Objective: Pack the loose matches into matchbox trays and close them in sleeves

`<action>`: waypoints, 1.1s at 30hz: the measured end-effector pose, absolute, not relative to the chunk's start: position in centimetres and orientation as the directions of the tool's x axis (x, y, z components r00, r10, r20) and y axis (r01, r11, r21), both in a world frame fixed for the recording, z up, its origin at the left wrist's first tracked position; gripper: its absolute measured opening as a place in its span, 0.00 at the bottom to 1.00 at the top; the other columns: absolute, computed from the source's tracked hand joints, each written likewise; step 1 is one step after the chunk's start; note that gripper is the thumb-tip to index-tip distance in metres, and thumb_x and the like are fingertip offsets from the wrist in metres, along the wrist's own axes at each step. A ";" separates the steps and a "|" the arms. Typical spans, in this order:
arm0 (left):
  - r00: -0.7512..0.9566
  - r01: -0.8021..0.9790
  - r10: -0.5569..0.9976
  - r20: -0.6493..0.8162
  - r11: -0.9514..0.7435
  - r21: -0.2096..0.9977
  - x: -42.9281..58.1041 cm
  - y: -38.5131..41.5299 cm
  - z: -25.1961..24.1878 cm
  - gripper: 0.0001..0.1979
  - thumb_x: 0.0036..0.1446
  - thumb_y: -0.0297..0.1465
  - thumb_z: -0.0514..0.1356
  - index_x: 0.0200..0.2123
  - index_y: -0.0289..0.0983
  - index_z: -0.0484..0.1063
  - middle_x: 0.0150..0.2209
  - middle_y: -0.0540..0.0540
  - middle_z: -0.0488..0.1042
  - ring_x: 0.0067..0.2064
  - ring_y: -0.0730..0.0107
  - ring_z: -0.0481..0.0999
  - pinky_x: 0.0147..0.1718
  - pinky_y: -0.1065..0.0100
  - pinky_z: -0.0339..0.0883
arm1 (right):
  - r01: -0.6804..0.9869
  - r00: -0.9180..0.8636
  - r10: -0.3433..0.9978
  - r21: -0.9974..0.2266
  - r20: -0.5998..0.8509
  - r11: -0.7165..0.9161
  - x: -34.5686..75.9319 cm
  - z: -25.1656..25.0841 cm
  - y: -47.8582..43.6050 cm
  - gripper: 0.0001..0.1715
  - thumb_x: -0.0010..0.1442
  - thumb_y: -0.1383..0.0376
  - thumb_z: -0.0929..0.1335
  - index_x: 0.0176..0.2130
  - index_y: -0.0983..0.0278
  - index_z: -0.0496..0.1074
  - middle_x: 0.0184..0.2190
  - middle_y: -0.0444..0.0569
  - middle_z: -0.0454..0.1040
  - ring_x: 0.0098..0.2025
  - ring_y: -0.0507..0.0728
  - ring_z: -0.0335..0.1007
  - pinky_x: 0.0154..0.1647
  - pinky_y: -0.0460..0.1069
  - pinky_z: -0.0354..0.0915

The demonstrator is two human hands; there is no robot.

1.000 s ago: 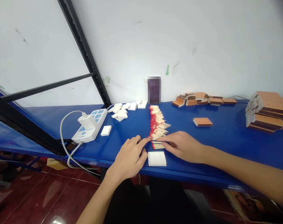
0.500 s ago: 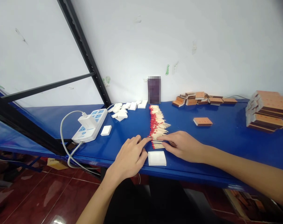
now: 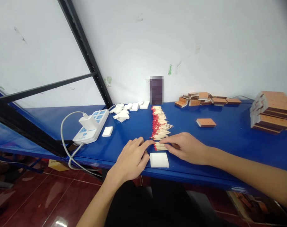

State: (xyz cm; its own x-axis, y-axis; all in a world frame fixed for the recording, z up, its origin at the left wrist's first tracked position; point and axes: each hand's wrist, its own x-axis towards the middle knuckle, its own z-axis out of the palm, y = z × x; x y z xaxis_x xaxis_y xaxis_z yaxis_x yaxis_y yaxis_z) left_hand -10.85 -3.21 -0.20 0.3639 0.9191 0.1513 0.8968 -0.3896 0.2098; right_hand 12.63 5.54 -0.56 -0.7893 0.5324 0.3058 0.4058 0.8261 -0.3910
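Note:
A long pile of red-headed matches (image 3: pixel 158 121) runs from the wall toward me, heads to the left. Nearer to me, a thin gap sets apart a small row of matches (image 3: pixel 159 146). My left hand (image 3: pixel 132 159) has its index fingertip at the head side of this row, with the thumb apart and below. From the other side, my right hand (image 3: pixel 187 147) touches the row's stick ends, index finger stretched out and thumb spread from it. Close to the table edge, just below the row, lies an open white matchbox tray (image 3: pixel 159 160).
White trays (image 3: pixel 121 113) and one single white tray (image 3: pixel 107 131) lie at left, beside a plugged power strip (image 3: pixel 93 127). Orange matchboxes (image 3: pixel 200 100) are heaped by the wall; one matchbox (image 3: pixel 206 122) lies alone. Stacked matchboxes (image 3: pixel 271 110) stand far right. A black rack post (image 3: pixel 86 53) rises at left.
A gap has opened between the long pile and the small row. Both index fingertips have moved slightly toward me, and the row beneath them is narrower.

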 end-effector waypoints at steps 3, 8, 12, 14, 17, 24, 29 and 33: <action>0.359 0.897 0.921 0.152 -0.385 0.215 -10.8 -3.2 -0.3 0.23 0.68 0.28 0.47 0.64 0.45 0.61 0.47 0.45 0.69 0.48 0.56 0.70 0.50 0.53 0.62 | 0.348 -0.807 0.498 -0.424 0.318 0.836 12.8 -0.5 5.5 0.19 0.68 0.66 0.62 0.49 0.62 0.79 0.33 0.46 0.82 0.29 0.54 0.75 0.32 0.47 0.61; 0.355 0.900 0.924 0.139 -0.378 0.217 -10.8 -3.2 -0.2 0.23 0.69 0.29 0.46 0.65 0.45 0.61 0.47 0.45 0.69 0.48 0.57 0.70 0.50 0.53 0.62 | 0.248 -0.872 0.395 -0.435 0.289 0.865 13.0 -0.3 5.6 0.22 0.66 0.71 0.61 0.51 0.61 0.78 0.43 0.47 0.83 0.39 0.54 0.79 0.40 0.48 0.65; 0.359 0.901 0.923 0.136 -0.381 0.207 -10.8 -3.2 -0.2 0.22 0.69 0.29 0.46 0.63 0.45 0.62 0.45 0.46 0.69 0.46 0.57 0.71 0.48 0.54 0.63 | 0.260 -0.882 0.390 -0.418 0.263 0.870 13.0 -0.2 5.7 0.22 0.65 0.72 0.61 0.51 0.60 0.79 0.42 0.47 0.83 0.39 0.55 0.78 0.42 0.49 0.66; 0.360 0.901 0.922 0.140 -0.383 0.205 -10.8 -3.2 -0.1 0.22 0.69 0.29 0.47 0.63 0.46 0.63 0.45 0.46 0.69 0.46 0.58 0.71 0.48 0.54 0.63 | 0.268 -0.885 0.390 -0.407 0.255 0.873 13.0 -0.1 5.7 0.22 0.66 0.71 0.61 0.51 0.60 0.79 0.42 0.47 0.83 0.38 0.55 0.78 0.42 0.49 0.66; 0.360 0.901 0.922 0.143 -0.383 0.203 -10.8 -3.1 -0.1 0.22 0.69 0.29 0.47 0.63 0.46 0.63 0.45 0.46 0.69 0.47 0.57 0.71 0.49 0.55 0.63 | 0.269 -0.887 0.388 -0.402 0.251 0.875 13.0 -0.1 5.7 0.23 0.66 0.71 0.60 0.51 0.60 0.78 0.42 0.46 0.83 0.39 0.56 0.78 0.41 0.50 0.65; 0.357 0.902 0.922 0.147 -0.382 0.202 -10.8 -3.1 -0.3 0.22 0.69 0.29 0.47 0.63 0.46 0.63 0.45 0.46 0.69 0.46 0.58 0.71 0.48 0.56 0.63 | 0.250 -0.880 0.392 -0.441 0.268 0.862 13.0 -0.3 5.8 0.22 0.65 0.71 0.61 0.51 0.61 0.79 0.44 0.46 0.83 0.42 0.56 0.79 0.43 0.49 0.67; 0.356 0.903 0.923 0.143 -0.380 0.203 -10.8 -3.0 -0.2 0.22 0.69 0.29 0.47 0.63 0.46 0.63 0.45 0.46 0.69 0.46 0.58 0.71 0.48 0.56 0.63 | 0.252 -0.864 0.415 -0.470 0.283 0.846 12.9 -0.4 5.9 0.23 0.66 0.71 0.60 0.53 0.61 0.78 0.47 0.47 0.82 0.45 0.56 0.79 0.46 0.48 0.68; 0.357 0.902 0.922 0.147 -0.382 0.201 -10.7 -3.1 -0.2 0.22 0.69 0.29 0.46 0.63 0.45 0.63 0.44 0.46 0.69 0.46 0.58 0.71 0.47 0.56 0.63 | 0.276 -0.876 0.409 -0.430 0.256 0.860 12.9 -0.3 5.8 0.23 0.67 0.71 0.60 0.53 0.61 0.78 0.43 0.49 0.83 0.40 0.56 0.78 0.42 0.49 0.68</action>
State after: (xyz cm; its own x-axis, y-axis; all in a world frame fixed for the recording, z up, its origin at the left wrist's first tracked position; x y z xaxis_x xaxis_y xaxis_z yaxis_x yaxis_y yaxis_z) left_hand -10.73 -3.06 -0.18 0.3575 0.9223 0.1470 0.9022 -0.3817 0.2007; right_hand 12.91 5.84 -0.29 -0.8758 0.4094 0.2556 0.2762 0.8595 -0.4300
